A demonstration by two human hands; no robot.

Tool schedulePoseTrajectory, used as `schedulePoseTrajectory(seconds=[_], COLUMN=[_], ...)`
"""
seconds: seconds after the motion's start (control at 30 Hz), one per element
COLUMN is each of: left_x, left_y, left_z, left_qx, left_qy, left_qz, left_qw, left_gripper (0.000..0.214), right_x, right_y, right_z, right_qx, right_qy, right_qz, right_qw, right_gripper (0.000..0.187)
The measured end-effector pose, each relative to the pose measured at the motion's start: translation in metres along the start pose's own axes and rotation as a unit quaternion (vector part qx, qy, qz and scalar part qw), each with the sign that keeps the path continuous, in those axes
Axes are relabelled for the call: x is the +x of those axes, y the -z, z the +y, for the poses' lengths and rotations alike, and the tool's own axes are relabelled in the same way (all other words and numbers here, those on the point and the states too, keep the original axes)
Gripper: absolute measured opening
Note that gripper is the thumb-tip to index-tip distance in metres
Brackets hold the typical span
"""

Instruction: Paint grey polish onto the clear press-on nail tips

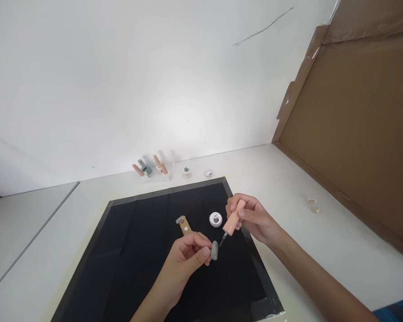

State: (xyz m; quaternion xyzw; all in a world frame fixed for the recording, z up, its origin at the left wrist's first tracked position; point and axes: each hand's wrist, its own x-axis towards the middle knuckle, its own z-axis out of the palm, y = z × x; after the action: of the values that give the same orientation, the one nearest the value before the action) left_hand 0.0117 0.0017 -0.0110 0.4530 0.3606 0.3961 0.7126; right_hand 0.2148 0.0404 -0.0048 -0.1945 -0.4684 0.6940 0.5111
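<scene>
The left hand [188, 259] has its thumb and fingers closed on a nail [215, 250] near the middle of the mat. The nail is grey, glossy and rounded, longer than wide, and stands roughly upright off the fingertips, which cover how it is gripped. Just to its right is the tip of a brush [223, 238], slanting down and left; whether the 2 touch, I cannot tell. The brush has a thick peach handle, and the right hand [251, 218] is clamped around that handle with the thumb on its near side.

Around them, from the left: a white table [67, 232] with a seam, then a black mat [134, 259] with a grey border. At the back, near the wall [121, 80], stand a peach-capped bottle [141, 173], a grey-green bottle [145, 166] and 2 more peach-capped bottles [161, 167]. On the mat lies a tan strip [184, 225] with a grey piece at its far end and a white dot; the left hand hides its near end. Farther back are a small pot [186, 172] with a grey top and a white lid [208, 173]. A round jar [216, 219] holding silvery bits sits beside the right hand. Beyond, 2 small discs [313, 205] lie near the cardboard [352, 134].
</scene>
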Motion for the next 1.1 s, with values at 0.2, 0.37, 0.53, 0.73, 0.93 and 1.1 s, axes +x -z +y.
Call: schedulePoseTrajectory(seconds=[0.2,0.37,0.53,0.73,0.93,1.1], left_x=[0.0013,-0.0002,-0.0001,-0.0004,-0.0013,-0.0011], left_y=[-0.0001,-0.0007,-0.0004,-0.0012,-0.0014,-0.0016], left_z=[0.0002,0.0019,0.0006,-0.0009,-0.0006,-0.0004], left_qx=[0.015,0.018,0.014,0.007,0.006,0.000], left_qy=[0.000,0.005,0.013,0.012,0.015,0.015], left_qz=[0.010,0.008,0.005,-0.005,-0.005,-0.008], left_qw=[1.000,1.000,1.000,1.000,1.000,1.000], left_gripper=[0.013,0.013,0.013,0.013,0.013,0.014], right_x=[0.0002,0.0003,-0.0003,0.0011,0.0027,0.0030], right_y=[-0.0004,0.0004,0.0005,-0.0005,-0.0017,-0.0017], right_z=[0.0003,0.0015,0.0026,0.0015,0.0013,0.0012], right_qx=[-0.044,-0.058,-0.062,-0.077,-0.090,-0.067], right_qy=[-0.013,-0.013,-0.018,-0.029,-0.039,-0.037], right_qz=[-0.015,-0.028,-0.031,0.001,0.045,0.067], right_qw=[0.999,0.998,0.997,0.997,0.994,0.995], right_gripper=[0.020,0.019,0.017,0.019,0.020,0.020])
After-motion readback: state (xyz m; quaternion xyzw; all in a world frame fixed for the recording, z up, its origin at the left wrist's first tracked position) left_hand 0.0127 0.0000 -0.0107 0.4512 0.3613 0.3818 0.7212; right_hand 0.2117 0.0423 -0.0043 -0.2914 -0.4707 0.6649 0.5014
